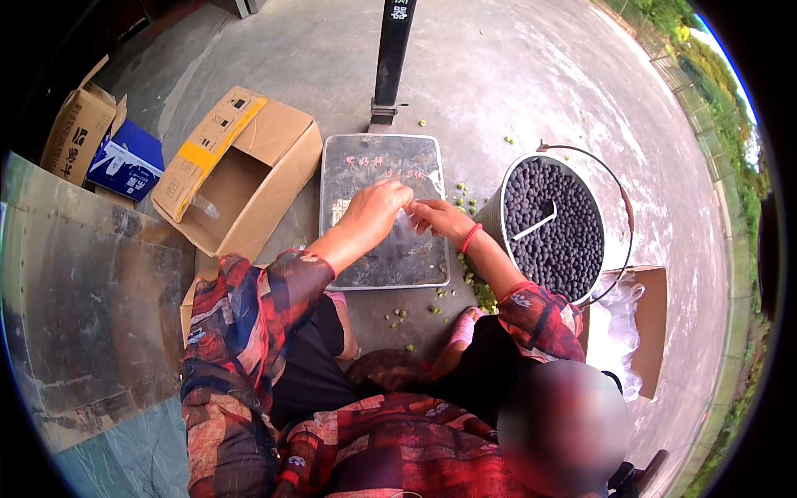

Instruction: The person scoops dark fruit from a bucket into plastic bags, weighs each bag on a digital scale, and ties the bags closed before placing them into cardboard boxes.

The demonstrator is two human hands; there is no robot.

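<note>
My left hand (385, 200) and my right hand (439, 218) meet above the black platform (383, 261) of a floor scale. Their fingertips pinch what looks like a thin piece of clear plastic (403, 225); its shape is hard to make out against the dark surface. A red band circles my right wrist. Right of the scale stands a metal bucket (496, 215) full of small dark round fruit (542, 243), its wire handle (624, 193) folded outward. A white hooked strip (533, 229) lies on the fruit.
The scale's black post (392, 56) rises at the far side. An open cardboard box (283, 140) lies to the left, with more boxes (81, 134) and a metal sheet (106, 305) beyond. Green bits (461, 202) litter the floor. At right, a box (650, 330) holds clear plastic (616, 336).
</note>
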